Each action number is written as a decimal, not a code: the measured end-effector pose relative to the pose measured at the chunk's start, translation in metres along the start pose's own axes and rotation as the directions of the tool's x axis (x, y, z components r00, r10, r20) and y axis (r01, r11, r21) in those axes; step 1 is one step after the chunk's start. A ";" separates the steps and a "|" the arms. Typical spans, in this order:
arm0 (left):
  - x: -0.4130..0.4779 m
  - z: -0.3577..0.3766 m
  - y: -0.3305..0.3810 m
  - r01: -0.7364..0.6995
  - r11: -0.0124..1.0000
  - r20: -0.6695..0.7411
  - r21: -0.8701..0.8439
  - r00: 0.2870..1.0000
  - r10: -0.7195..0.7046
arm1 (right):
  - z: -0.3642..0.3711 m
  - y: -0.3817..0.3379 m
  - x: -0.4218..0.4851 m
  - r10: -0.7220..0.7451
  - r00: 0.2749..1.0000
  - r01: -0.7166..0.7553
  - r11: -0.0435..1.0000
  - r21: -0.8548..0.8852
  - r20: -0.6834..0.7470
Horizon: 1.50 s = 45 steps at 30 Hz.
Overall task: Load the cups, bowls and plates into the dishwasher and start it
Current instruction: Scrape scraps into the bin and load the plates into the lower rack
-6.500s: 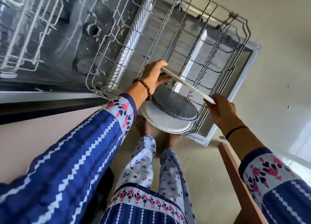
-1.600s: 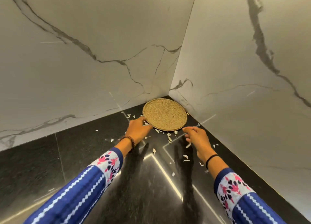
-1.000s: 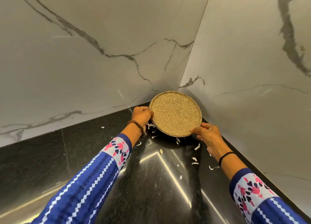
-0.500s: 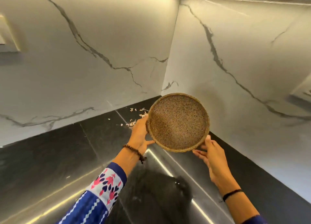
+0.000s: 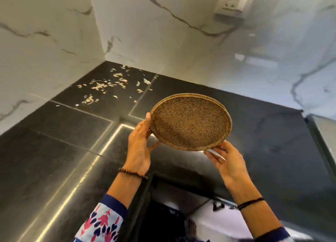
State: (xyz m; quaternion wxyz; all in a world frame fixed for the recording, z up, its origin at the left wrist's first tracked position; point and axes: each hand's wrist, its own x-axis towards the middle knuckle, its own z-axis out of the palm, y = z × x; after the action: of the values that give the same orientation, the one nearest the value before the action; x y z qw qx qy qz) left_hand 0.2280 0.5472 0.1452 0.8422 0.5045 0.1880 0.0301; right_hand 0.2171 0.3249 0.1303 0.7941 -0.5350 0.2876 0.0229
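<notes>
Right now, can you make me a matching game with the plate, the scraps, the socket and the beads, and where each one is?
1 plate
2 scraps
3 socket
4 beads

a on the wall
b on the counter
c round the left wrist
d held by left hand and right hand

Pairs: 1-d, 2-b, 3-a, 4-c

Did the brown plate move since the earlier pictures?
Yes. The plate, held by the left hand and right hand, has come up and away from the wall corner.
</notes>
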 end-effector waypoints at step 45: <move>-0.391 0.217 -0.491 0.357 0.471 0.326 0.806 0.397 -0.858 | -0.654 0.212 -0.246 0.465 0.573 0.366 0.593 0.718 -0.675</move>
State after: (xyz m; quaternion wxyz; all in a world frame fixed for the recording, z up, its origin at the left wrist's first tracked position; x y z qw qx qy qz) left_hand -0.1275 0.0310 -0.0746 0.5649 0.6014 0.0329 -0.5640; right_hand -0.3431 -0.0824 -0.0997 0.7142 -0.0526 0.6135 -0.3329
